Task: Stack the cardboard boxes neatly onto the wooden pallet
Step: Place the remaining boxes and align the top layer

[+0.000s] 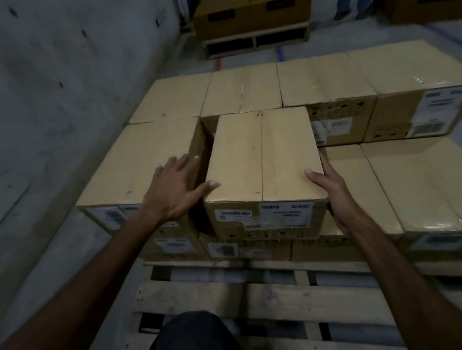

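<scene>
A cardboard box (pixel 263 168) sits between both hands on the second layer of boxes on the wooden pallet (pixel 238 297). The left hand (pixel 175 191) lies spread, thumb on its lid; the right hand (pixel 334 192) clasps its side. The placing step seems underway; next, it likely needs sliding left against the neighbouring box (pixel 142 162) beyond the left grip.

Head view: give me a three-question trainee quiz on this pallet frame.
1. True or false: the centre box sits flush against the left box.
2. Which hand has its thumb on top of the centre box? A) left only B) right only C) both
3. Fill in: bare slats of the ___ show in front of the stack.

Key: 1 false, a gap shows between them. 2 C, left hand and right hand. 3 pallet.
</scene>
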Motion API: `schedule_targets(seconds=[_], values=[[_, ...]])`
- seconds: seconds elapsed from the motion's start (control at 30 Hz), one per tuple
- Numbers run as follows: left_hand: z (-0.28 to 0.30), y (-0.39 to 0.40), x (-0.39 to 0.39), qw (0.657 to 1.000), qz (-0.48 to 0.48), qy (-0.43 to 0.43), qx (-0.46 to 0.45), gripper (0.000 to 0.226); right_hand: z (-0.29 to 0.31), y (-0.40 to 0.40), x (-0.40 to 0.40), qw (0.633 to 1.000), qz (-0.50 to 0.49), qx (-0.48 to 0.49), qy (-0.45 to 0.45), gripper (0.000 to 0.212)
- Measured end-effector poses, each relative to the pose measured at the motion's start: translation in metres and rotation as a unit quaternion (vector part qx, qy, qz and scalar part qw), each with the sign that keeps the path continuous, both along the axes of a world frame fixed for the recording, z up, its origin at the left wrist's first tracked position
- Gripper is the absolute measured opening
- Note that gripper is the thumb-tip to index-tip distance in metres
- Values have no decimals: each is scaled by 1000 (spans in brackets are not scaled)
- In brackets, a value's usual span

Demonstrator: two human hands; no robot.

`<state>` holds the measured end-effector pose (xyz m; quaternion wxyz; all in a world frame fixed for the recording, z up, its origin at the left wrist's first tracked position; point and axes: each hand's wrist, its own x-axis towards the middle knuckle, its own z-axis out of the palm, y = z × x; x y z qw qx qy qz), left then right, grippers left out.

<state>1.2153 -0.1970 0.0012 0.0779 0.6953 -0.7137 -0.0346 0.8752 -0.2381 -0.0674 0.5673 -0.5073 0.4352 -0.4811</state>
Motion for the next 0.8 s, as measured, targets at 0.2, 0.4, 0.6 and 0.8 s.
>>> schedule_targets(seconds=[0.2, 0.4, 0.6, 0.8], values=[[7, 3, 4, 991, 34, 131, -8, 112, -2, -5, 7, 1000, 17, -13, -7, 54], [9, 9, 0, 994, 37, 106, -1, 106, -2, -6, 25, 1000, 2, -6, -18, 55], [9, 9, 3, 995, 22, 93, 2, 105, -5, -8, 32, 1000, 4, -13, -12, 57], [6, 7, 3, 998, 6, 55, 1, 107, -3, -5, 43, 1000, 10, -16, -7, 58]])
